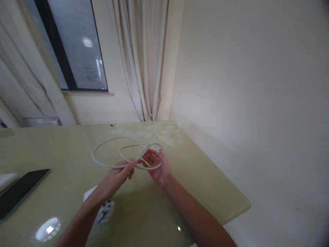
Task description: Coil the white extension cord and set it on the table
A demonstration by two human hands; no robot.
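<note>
A white cable [108, 142] is held above the table in several loose, overlapping loops. My left hand [122, 171] is closed, pinching the cable between thumb and fingers where the strands cross. Close by on the right, my right hand [158, 168] has its palm turned up and its fingers curled apart inside the smaller loop. The cable passes across the right palm and by the thumb; I cannot tell how firmly that hand grips it. Neither end of the cable can be made out.
The greenish table [205, 192] has a pale floral pattern at its far corner. A dark flat tablet-like object [23, 190] lies at the left. Beneath my left forearm is a white item with dark marks [106, 211]. A wall [244, 103] borders the table's right side.
</note>
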